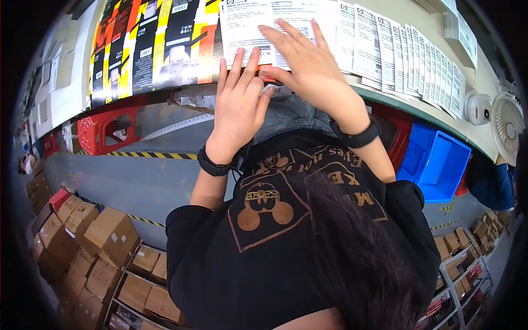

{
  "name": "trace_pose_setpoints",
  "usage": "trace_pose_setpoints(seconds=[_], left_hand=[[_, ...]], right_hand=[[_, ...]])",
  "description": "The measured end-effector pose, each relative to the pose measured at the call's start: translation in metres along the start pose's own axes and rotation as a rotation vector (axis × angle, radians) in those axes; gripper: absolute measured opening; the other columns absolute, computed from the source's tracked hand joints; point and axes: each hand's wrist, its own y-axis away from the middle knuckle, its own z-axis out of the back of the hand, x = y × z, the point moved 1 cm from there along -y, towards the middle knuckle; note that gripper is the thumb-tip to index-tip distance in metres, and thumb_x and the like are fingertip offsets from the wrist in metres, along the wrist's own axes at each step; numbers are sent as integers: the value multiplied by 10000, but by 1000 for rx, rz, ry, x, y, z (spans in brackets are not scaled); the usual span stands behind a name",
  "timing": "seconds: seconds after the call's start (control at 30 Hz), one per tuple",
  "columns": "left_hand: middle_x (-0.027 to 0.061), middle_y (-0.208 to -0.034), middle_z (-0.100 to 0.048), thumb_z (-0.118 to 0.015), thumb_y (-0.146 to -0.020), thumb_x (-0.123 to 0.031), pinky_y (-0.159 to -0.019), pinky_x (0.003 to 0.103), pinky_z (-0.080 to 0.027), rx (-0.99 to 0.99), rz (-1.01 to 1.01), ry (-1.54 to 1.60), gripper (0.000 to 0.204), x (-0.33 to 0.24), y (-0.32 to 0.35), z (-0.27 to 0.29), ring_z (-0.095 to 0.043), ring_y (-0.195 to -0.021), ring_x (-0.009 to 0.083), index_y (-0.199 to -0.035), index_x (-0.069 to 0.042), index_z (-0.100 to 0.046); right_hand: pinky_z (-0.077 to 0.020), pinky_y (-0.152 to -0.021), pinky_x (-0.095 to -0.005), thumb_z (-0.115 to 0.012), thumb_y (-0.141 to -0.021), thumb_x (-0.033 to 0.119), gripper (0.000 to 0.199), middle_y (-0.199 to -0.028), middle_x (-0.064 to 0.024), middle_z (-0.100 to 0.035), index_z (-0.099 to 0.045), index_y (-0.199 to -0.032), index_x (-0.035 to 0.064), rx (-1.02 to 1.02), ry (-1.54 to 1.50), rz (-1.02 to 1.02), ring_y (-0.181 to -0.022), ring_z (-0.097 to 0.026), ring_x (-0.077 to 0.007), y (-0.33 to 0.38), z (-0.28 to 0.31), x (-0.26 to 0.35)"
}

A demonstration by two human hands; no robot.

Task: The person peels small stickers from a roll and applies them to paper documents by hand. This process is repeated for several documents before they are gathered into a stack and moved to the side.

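Note:
White printed leaflets (246, 30) lie on the table at its near edge, partly over glossy printed cards. My left hand (239, 107) rests with straight fingers on the lower edge of the leaflets, holding nothing. Spread flat across the sheets is my right hand (311, 63), its thumb pointing toward the left hand. Between the two hands a small bit of orange (266, 76) shows at the table edge; what it belongs to is hidden. Left of the leaflets, black, yellow and orange packaging cards (144, 60) cover the tabletop.
A fanned row of leaflets (393, 55) runs along the right of the table, with a stacked pile (461, 41) behind it. A white fan (509, 125) stands at the right end. Below are a blue crate (434, 165), a red stool (91, 135) and cardboard boxes (113, 236).

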Motion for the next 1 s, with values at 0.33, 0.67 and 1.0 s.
trace_pose_setpoints(seconds=[0.33, 0.67, 1.0], left_hand=[[176, -1285, -471, -590, -808, -129, -1039, 482, -194, -123, -50, 209, 160, -12, -14, 37, -347, -1252, 382, -758, -12, -492], [181, -1212, -520, -590, -801, -72, -982, 398, -311, -336, -18, 520, 120, -15, -27, 42, -416, -1203, 319, -766, -7, -496], [116, -807, -608, -562, -847, -70, -664, 295, -470, -573, 414, 798, 120, 21, -5, -1, -592, -665, 161, -907, 19, -508]], right_hand=[[-381, -947, -355, -609, -830, 202, 376, -1097, -119, -597, -534, -1153, 25, 53, -273, -358, -1066, -548, -220, 14, 61, -7], [-450, -783, -232, -613, -827, 74, 120, -852, -45, -626, -604, -897, -23, 172, -904, -459, -832, -586, -113, 13, 41, 4], [-441, -791, -215, -581, -856, 81, 139, -893, -40, -617, -582, -951, -22, 87, -917, -512, -848, -578, -103, 16, 14, -11]])
